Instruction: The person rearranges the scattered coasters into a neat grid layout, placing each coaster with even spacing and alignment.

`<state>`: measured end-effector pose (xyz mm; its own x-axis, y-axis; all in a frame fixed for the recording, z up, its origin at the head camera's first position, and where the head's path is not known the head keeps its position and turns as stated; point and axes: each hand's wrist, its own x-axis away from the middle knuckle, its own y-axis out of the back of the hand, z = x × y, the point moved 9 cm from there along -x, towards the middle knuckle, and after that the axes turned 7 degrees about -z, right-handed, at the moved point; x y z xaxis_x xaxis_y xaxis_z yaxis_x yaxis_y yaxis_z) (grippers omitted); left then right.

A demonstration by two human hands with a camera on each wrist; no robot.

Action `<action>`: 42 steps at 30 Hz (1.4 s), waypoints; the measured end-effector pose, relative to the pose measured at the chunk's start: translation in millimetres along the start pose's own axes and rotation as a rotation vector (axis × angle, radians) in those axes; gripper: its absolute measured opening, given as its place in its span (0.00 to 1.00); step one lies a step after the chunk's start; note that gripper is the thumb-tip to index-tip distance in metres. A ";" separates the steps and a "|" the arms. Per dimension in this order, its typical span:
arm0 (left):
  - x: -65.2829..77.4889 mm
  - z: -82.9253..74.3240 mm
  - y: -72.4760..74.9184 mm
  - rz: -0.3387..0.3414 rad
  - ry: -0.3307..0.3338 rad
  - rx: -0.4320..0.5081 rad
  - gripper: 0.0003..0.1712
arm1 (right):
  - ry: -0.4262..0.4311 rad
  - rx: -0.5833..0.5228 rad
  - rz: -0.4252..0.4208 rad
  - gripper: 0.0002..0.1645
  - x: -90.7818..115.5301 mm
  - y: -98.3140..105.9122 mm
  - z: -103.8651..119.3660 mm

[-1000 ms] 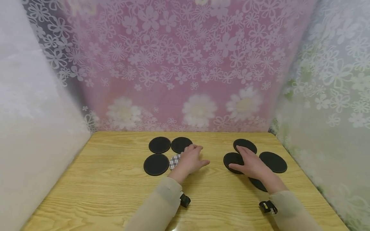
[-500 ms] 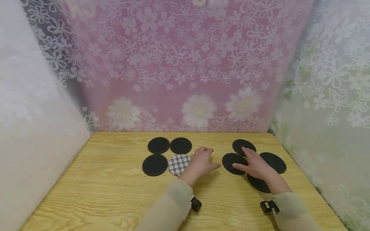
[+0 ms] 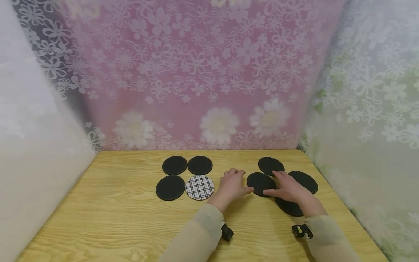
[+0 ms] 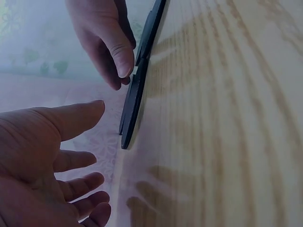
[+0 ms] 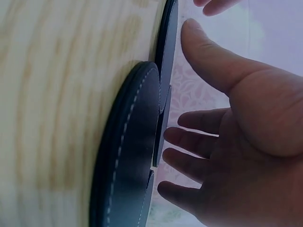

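Observation:
My left hand (image 3: 230, 186) hovers over the table between two groups of round coasters, its fingers loosely bent and holding nothing. Its thumb points at the edge of a black coaster (image 3: 258, 183) in the right group. Over that right group hangs my right hand (image 3: 289, 187), fingers spread and apart from the coasters in the right wrist view. Beneath its wrist lies a stitched black coaster (image 5: 135, 137), partly covered by the hand in the head view. Another black coaster (image 3: 270, 165) lies behind, and one more black coaster (image 3: 306, 181) sits to the right.
On the left, a plaid coaster (image 3: 199, 187) lies with three black ones, including the front-left black coaster (image 3: 170, 187), in a two-by-two block. A wooden table (image 3: 114, 218) carries everything. Floral sheeting (image 3: 209, 72) rises behind it and at both sides.
My left hand has moved right, off the plaid coaster that it partly covered, toward the right group. My right hand has shifted only slightly. The coasters keep their layout while the view turns a little.

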<state>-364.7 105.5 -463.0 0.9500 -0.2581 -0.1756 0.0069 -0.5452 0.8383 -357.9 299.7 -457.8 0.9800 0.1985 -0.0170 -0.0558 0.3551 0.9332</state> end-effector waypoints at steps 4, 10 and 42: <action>-2.8 -0.1 -1.8 0.001 0.002 -0.013 0.42 | 0.002 0.025 -0.006 0.65 -2.6 2.1 2.2; -6.3 -0.3 -10.5 0.008 -0.002 -0.033 0.43 | -0.013 0.031 -0.020 0.64 -3.2 -1.0 -0.3; -5.6 -9.1 -28.3 0.041 -0.019 -0.106 0.43 | -0.031 0.008 0.035 0.50 -1.2 -2.4 -2.3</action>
<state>-367.3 129.6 -481.0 0.9442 -0.2941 -0.1486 0.0018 -0.4464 0.8948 -359.3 300.7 -460.9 0.9829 0.1820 0.0268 -0.0888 0.3414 0.9357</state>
